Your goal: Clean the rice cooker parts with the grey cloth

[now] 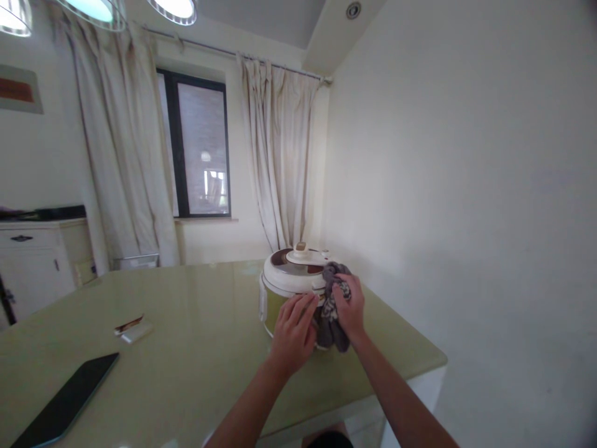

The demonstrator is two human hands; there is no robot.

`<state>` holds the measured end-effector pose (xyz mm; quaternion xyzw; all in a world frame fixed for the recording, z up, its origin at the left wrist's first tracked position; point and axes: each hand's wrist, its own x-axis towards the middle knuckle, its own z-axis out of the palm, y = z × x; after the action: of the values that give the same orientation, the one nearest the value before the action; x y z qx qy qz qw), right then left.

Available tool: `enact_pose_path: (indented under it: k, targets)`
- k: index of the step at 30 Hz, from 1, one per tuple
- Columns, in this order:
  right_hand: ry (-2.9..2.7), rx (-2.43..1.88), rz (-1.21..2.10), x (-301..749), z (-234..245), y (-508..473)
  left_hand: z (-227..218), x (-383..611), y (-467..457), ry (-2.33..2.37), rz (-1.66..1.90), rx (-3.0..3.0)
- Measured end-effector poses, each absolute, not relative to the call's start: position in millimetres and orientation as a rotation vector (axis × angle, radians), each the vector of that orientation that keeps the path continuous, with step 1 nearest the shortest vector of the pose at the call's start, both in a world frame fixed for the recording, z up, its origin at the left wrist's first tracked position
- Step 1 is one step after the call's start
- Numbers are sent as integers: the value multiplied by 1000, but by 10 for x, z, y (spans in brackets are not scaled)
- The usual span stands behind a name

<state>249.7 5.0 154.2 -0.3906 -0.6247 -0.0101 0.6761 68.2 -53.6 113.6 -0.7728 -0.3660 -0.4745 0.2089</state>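
A round electric cooker with a white lid and a green body stands near the right end of the table. Bunched in my right hand is a grey patterned cloth, pressed against the cooker's right side. Part of the cloth hangs down past the lid's edge. My left hand lies against the cooker's front, just below the lid rim, with its fingers stretched out and holding nothing. Both hands and the cloth cover much of the cooker's front.
The glossy green tabletop bears a dark flat tablet-like slab at the near left and a small whitish packet beyond it. A white wall rises along the right side. Curtains hang behind the table.
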Motion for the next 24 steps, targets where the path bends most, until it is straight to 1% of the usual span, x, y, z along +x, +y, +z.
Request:
enact_pose_path:
  k: [4, 8, 10, 13, 16, 19, 22, 24]
  targets:
    - [-1765, -911, -18, 2582, 2137, 221, 1103, 747, -515, -1041, -1397, -2122]
    - [-2233, -945, -225, 2307, 2604, 233, 1060, 846, -476, -1069, -1481, -2022]
    - [-2419, -853, -307, 2088, 2759, 226, 1035, 879, -459, -1084, -1486, -1980]
    - [-2639, -647, -310, 1813, 2907, 257, 1003, 876, -445, -1087, -1443, -1935]
    - [-2705, -509, -184, 1739, 2959, 341, 1000, 811, -458, -1073, -1353, -1947]
    - [-2548, -474, 10, 1906, 2887, 433, 1037, 727, -497, -1040, -1254, -2008]
    - [-2232, -549, 96, 2214, 2656, 472, 1086, 687, -534, -1007, -1214, -2056]
    - [-1984, -658, 41, 2422, 2416, 446, 1112, 701, -548, -997, -1245, -2058]
